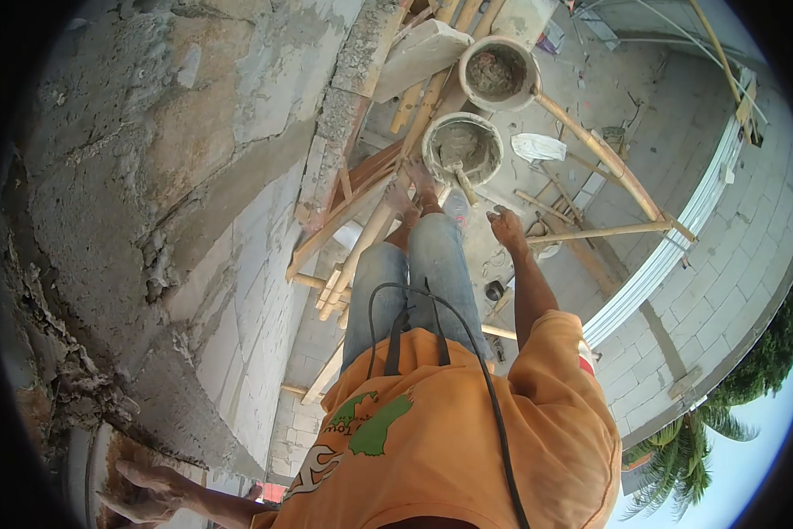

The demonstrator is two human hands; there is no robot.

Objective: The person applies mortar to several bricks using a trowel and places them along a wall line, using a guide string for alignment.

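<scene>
Standing barefoot on a timber and bamboo scaffold [359, 249], the person has the left hand [152, 494] out to the left, at the brown-faced edge of the rough grey wall [229, 97]. Its digits are spread wide; contact with the surface cannot be confirmed. The right hand [508, 227] is positioned forward, to the right of the legs, with the fingers partly bent; whether it grips an item cannot be told. The near bucket [461, 116] stands just beyond the feet, part-filled with grey mortar [463, 145]. A tool handle [467, 185] projects over its rim on the side toward the right hand. The far bucket [532, 75], also containing mortar, stands directly behind. From beside it, a bamboo pole [601, 152] extends to the right. A white sack [538, 146] lies right of the near bucket.
</scene>
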